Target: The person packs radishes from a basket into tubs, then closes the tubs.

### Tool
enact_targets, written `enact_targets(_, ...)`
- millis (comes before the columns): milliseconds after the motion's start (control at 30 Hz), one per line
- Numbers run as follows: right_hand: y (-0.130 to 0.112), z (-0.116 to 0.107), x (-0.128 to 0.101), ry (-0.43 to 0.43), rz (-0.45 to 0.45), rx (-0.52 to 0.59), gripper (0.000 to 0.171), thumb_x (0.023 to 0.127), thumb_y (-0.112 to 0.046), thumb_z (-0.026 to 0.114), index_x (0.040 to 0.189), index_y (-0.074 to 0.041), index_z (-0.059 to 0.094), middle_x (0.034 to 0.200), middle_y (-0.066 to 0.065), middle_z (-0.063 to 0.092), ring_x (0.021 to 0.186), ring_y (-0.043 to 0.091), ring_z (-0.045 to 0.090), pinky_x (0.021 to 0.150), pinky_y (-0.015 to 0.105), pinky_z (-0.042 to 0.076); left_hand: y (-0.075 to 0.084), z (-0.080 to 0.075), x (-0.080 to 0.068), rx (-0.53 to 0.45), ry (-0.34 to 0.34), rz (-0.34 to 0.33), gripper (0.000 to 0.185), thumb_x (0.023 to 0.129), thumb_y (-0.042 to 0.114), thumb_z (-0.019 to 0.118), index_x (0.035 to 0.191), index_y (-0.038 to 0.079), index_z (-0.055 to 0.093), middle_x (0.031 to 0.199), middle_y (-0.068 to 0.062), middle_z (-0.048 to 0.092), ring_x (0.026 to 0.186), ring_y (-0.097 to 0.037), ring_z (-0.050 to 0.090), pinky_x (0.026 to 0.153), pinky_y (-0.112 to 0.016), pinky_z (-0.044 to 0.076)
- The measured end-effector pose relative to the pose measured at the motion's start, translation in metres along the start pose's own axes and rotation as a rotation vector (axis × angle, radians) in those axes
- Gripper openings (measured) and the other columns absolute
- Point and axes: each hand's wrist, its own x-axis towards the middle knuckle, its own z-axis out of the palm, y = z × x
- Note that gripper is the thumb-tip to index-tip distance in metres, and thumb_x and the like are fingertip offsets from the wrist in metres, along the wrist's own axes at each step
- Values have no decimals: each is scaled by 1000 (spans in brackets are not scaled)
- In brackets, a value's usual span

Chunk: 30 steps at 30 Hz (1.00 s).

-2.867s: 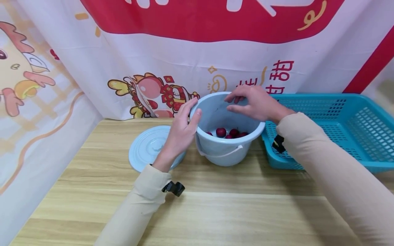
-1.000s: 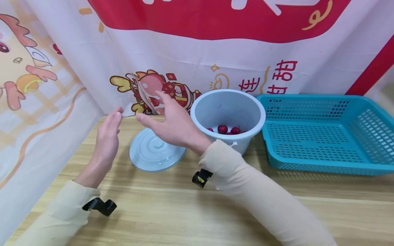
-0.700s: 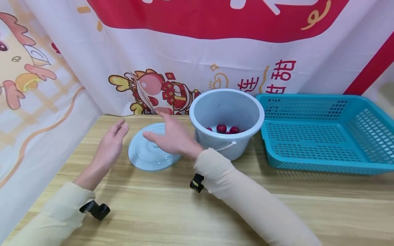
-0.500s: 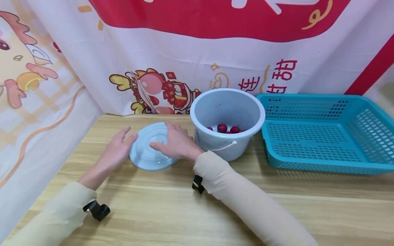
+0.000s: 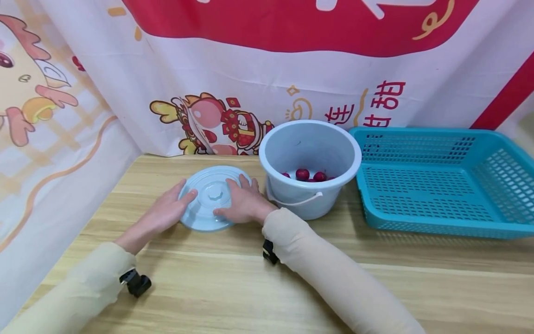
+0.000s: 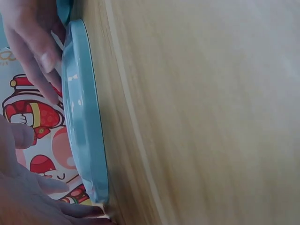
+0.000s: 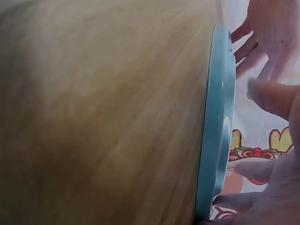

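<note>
A round light-blue bucket lid (image 5: 208,208) lies flat on the wooden table, its raised knob facing up. My left hand (image 5: 167,208) is at the lid's left edge, thumb over the top and fingers along the rim. On the opposite side, my right hand (image 5: 244,202) has spread fingers over the right part of the lid, thumb extended. Both wrist views show the lid (image 6: 84,122) edge-on against the tabletop, with fingertips right at its rim. Right of the lid stands the light-blue bucket (image 5: 300,197), its white handle hanging down in front. Several dark red plums (image 5: 302,174) lie at the bucket's bottom.
To the right of the bucket sits a teal perforated plastic basket (image 5: 425,225). Behind everything hangs a printed white-and-red cloth (image 5: 267,74), covering the left side too. The pale wooden table (image 5: 233,287) extends toward my body.
Both hands have left the bucket, moved left and lowered to opposite sides of the lid. The lid, bucket and basket stay put.
</note>
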Motion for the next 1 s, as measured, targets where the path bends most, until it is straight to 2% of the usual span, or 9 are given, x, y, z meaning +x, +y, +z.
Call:
enact_targets(200, 3, 4, 1, -32, 8, -47, 91, 97, -56, 70, 170, -26, 23, 182, 8, -3, 167, 40, -6, 135, 60, 13, 9, 2, 3, 6, -17, -28, 83, 111, 59, 26, 171, 7, 2, 174, -32, 7, 159, -58, 8, 126, -76, 12)
enact_targets(400, 2, 6, 0, -30, 35, -31, 94, 96, -55, 72, 171, -24, 23, 182, 6, -5, 168, 37, -7, 135, 59, 14, 19, -1, 8, -67, -6, -127, 76, 112, 55, 24, 171, 10, 11, 174, -31, 11, 159, -60, 6, 126, -78, 8)
enact_targets(500, 2, 6, 0, -32, 40, -26, 94, 96, -54, 72, 171, -24, 23, 182, 6, -5, 168, 37, -7, 136, 57, 14, 22, -3, 10, -129, 13, -155, 73, 112, 53, 24, 170, 9, 16, 175, -27, 12, 161, -57, 5, 128, -75, 4)
enact_targets(800, 4, 2, 0, -31, 33, -4, 94, 96, -51, 74, 171, -25, 24, 182, 3, -4, 168, 35, -6, 136, 57, 12, 22, -9, 10, -418, 32, -142, 68, 113, 45, 23, 169, 6, 16, 178, -20, 12, 166, -43, 6, 136, -58, 6)
enact_targets(1000, 6, 0, -1, -28, 25, 9, 95, 95, -52, 76, 170, -25, 25, 182, 3, -3, 168, 35, -4, 136, 58, 12, 19, -11, 9, -481, 65, -173, 71, 113, 48, 22, 170, 7, 13, 179, -18, 9, 166, -41, 6, 136, -56, 6)
